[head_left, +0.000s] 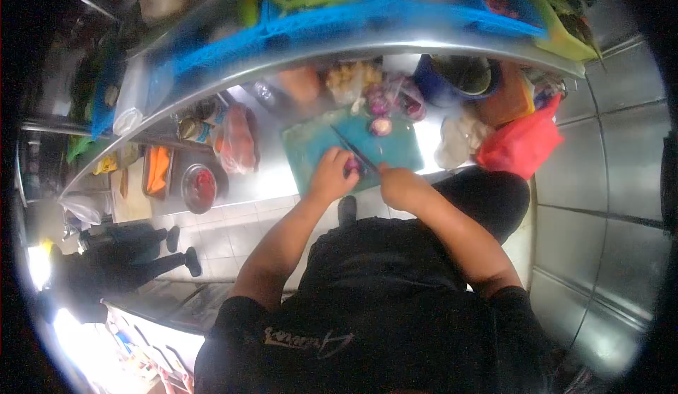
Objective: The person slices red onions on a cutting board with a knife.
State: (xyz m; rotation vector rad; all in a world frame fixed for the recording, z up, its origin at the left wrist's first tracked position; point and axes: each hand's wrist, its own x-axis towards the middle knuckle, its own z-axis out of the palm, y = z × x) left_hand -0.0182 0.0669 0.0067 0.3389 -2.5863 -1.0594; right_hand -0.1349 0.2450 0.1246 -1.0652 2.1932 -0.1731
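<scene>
Seen from the head camera, a person steadies a purple onion [352, 170] on the near side of a green cutting board [302, 143]. The left hand [332, 174] has its fingers curled over the onion, while the right hand [402, 188] is closed around the handle of a knife [355, 151], its blade angled far and left, just beside the left fingers. The likeliest mishap is a nicked fingertip, should the round onion roll or the blade slip on its skin. The board's near edge sits close to the counter's edge, so pieces could also drop to the floor.

A loose onion [380, 126] sits on the far part of the board, near a bag of onions [405, 97], narrowing the free surface there. A metal shelf [311, 56] crosses the far side, limiting reach. To the right stand a blue container [432, 83] and a red bag [519, 143]; to the left, a bagged pinkish item [237, 140] and a metal bowl [189, 202] with red contents. Another person [120, 263] stands far left.
</scene>
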